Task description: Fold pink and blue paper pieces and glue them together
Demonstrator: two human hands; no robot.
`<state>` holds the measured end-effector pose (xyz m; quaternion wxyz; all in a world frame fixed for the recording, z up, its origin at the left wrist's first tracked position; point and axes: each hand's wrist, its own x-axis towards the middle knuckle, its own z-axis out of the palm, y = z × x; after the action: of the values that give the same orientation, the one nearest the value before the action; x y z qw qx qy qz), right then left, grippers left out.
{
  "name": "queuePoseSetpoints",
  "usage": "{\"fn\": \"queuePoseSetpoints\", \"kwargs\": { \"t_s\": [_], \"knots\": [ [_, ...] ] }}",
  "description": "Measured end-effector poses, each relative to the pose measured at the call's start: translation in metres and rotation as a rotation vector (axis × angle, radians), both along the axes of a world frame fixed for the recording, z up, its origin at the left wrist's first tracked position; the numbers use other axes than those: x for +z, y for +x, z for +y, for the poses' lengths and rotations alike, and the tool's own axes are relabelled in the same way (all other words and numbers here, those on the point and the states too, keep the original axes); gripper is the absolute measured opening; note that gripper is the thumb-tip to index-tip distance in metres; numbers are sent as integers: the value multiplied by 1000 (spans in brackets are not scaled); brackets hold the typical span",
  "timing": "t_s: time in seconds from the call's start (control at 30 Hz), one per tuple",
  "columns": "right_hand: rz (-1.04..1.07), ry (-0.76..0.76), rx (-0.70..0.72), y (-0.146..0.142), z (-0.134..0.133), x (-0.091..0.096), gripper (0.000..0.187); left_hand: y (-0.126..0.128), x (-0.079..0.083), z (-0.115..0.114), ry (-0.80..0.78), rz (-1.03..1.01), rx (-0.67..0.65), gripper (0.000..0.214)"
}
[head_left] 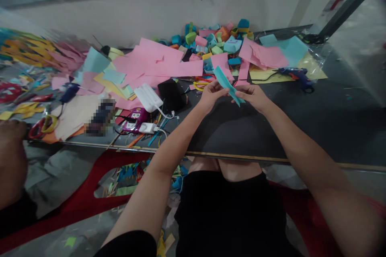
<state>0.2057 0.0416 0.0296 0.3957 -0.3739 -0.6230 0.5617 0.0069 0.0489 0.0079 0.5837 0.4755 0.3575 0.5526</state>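
Note:
Both of my hands are raised over the dark table point(301, 128) and pinch one teal paper strip point(228, 84) between them. My left hand point(211, 93) grips the strip's upper left part with curled fingers. My right hand point(253, 95) holds the lower right end. The strip slants from upper left to lower right. Behind it lie pink paper sheets point(163, 62) and a heap of small folded paper boxes point(217, 40) in teal, pink, green and orange.
A blue glue gun point(297, 74) lies at the right on yellow paper. A white charger point(148, 98), a black pouch point(171, 94), cables and scissors point(42, 125) crowd the left. Another person's arm point(10, 156) is at the far left. A red plastic chair point(90, 192) stands below.

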Motion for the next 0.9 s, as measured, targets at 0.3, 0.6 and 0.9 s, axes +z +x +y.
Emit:
{"fn": "queuePoseSetpoints", "kwargs": {
  "t_s": [0.3, 0.6, 0.9],
  "knots": [
    [-56, 44, -272, 3, 11, -17, 49, 2, -9, 8, -110, 1, 115, 18],
    [-655, 428, -91, 22, 15, -12, 25, -36, 23, -2, 460, 633, 203, 35],
    [-870, 540, -105, 38, 21, -15, 19, -29, -3, 5, 644, 1067, -297, 21]
  ]
}}
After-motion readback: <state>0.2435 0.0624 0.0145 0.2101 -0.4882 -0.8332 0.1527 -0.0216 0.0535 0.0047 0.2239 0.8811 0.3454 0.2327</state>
